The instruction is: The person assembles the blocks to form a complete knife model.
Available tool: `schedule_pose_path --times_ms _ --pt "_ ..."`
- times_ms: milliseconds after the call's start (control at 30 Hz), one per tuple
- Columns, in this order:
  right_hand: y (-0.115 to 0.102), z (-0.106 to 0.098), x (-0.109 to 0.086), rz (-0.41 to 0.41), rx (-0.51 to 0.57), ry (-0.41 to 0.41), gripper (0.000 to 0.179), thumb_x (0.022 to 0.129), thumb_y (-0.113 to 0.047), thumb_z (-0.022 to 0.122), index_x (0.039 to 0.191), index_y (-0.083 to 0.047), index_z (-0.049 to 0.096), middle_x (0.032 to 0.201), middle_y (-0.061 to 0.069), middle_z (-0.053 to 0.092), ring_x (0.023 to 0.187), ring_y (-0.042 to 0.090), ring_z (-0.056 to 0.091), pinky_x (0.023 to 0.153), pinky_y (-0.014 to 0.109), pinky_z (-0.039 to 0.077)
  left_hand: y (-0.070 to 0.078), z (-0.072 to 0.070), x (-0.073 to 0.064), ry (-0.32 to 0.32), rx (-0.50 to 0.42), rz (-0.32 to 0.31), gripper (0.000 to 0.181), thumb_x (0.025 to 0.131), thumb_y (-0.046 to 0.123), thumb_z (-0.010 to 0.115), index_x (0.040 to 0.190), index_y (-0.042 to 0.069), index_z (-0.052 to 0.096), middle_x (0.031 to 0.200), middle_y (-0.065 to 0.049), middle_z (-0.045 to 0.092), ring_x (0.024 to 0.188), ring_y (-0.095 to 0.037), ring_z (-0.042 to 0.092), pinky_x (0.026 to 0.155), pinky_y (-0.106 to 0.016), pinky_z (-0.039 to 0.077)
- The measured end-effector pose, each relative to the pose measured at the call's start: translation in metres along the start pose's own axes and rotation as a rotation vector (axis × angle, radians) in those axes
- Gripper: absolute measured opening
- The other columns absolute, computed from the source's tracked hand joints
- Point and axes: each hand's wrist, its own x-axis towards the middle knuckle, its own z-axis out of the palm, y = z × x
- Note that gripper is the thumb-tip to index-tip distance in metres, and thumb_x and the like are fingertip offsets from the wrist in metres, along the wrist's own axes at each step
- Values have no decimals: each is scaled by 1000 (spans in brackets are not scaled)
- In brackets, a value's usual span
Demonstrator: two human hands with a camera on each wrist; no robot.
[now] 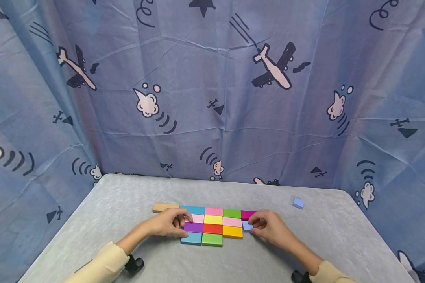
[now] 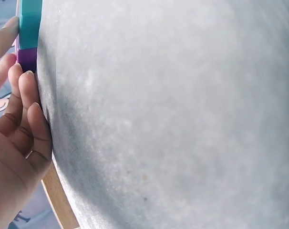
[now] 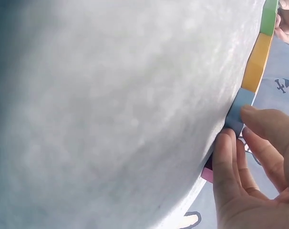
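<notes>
Flat colored blocks lie edge to edge in rows on the grey table. My right hand point(image 1: 272, 228) pinches a small light-blue block point(image 1: 246, 225) at the right side, next to a yellow-orange block point(image 1: 232, 232) and a light-pink one point(image 1: 232, 222). In the right wrist view, thumb and fingers bear on that light-blue block point(image 3: 234, 114). At the left side my left hand point(image 1: 164, 223) rests against the rows, fingers loosely bent. Its thumb reaches the teal block point(image 1: 191, 239) below the purple block point(image 1: 193, 228); its fingertips touch these blocks' edges in the left wrist view.
A second small blue block point(image 1: 298, 203) lies apart at the back right. The back row runs from a wooden-colored block point(image 1: 163, 207) to a magenta block point(image 1: 247, 214). Behind the grey table point(image 1: 134, 192) hangs a blue curtain point(image 1: 184, 149) with airplane prints.
</notes>
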Motion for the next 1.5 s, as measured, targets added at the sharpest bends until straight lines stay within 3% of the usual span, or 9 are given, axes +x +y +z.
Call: schedule_pose_path --times_ms 1200,1500 --pt "-12 5 8 100 -39 24 19 80 2 84 93 -5 71 85 2 65 73 16 58 65 27 52 1 -1 1 -5 -6 -11 31 86 13 85 111 14 66 88 -8 57 74 -13 54 68 -27 47" --pt "-9 4 7 79 -27 9 19 81 0 84 93 -5 71 84 1 64 73 18 59 66 28 53 2 0 0 -5 -4 -17 31 86 13 85 110 14 66 88 -7 57 74 -13 54 68 -27 46"
